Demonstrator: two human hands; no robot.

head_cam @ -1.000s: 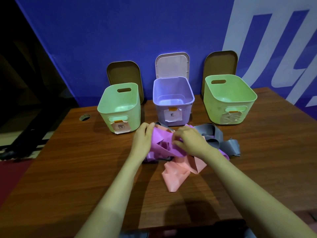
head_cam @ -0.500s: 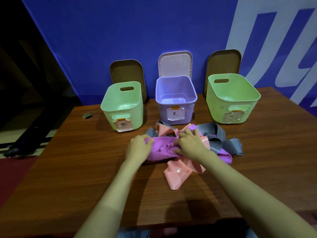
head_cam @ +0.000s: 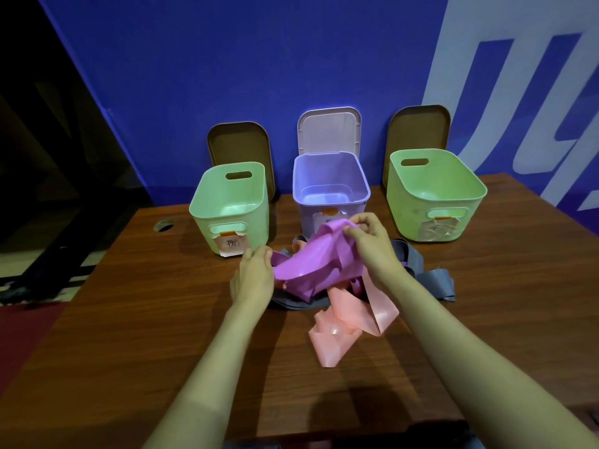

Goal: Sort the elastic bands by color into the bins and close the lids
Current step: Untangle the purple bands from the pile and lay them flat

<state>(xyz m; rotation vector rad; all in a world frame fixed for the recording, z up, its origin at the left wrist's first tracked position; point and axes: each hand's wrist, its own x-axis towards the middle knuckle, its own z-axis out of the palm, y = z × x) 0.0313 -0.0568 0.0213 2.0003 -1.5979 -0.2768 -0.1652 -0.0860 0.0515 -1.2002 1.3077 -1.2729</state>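
Note:
A purple elastic band (head_cam: 308,264) hangs lifted off a tangled pile. My right hand (head_cam: 369,244) pinches its upper end just in front of the purple bin (head_cam: 330,189). Lower down, my left hand (head_cam: 254,277) grips the band's left end. A pink band (head_cam: 350,319) lies crumpled on the table under them, and grey bands (head_cam: 421,270) spread out to the right. Three open bins stand in a row: a green bin (head_cam: 231,205) on the left, the purple one in the middle, a wider green bin (head_cam: 434,196) on the right. Each bin carries a paper label.
Behind the bins, two brown lids (head_cam: 240,147) (head_cam: 418,128) and a pale pink lid (head_cam: 329,129) lean on the blue wall. The wooden table (head_cam: 162,319) has a cable hole (head_cam: 163,225) at its far left. A dark floor drops off beyond the left edge.
Both hands pressed on the purple band in the pile before. Now my right hand has raised one end up toward the purple bin, while my left hand keeps the other end low.

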